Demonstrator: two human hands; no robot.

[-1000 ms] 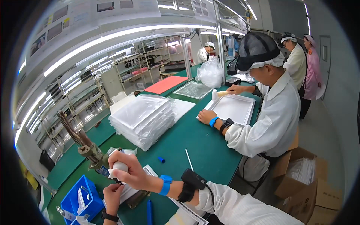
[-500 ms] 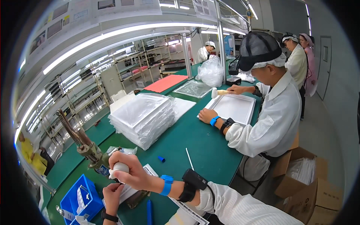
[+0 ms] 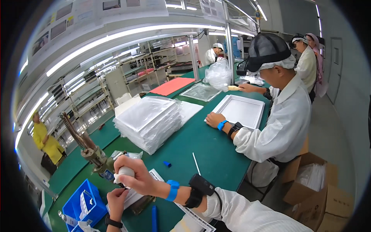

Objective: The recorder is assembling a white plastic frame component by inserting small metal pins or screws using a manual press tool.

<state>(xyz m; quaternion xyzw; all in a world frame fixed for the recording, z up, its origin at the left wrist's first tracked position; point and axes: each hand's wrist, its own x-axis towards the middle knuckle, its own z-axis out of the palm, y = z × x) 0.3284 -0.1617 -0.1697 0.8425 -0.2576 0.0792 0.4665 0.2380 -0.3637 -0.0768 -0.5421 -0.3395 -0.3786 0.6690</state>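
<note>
My right hand (image 3: 137,176) is wrapped round a white rounded handle (image 3: 126,172) in front of a green hand press (image 3: 101,167) with a tall coil spring. Whether the handle joins the press is hidden behind my fingers. Just below, my left hand (image 3: 117,201) has its fingertips pinched together at the press base; what lies between them is too small to name. Partly under my hands lies a white strip-like frame piece (image 3: 157,176). Left of my left hand stands a blue bin (image 3: 98,210) with small white parts inside.
A stack of plastic-wrapped white panels (image 3: 148,123) stands beyond the press. Nearby lie a blue cap (image 3: 167,164), a white stick (image 3: 196,163) and a blue pen-like tool (image 3: 154,218). At right, a co-worker (image 3: 280,104) works on a white frame (image 3: 241,110) with a yellow-handled mallet (image 3: 234,87).
My hands stay almost in place at the press. The co-worker's mallet has risen away from the white frame. A person in yellow at far left stands more upright.
</note>
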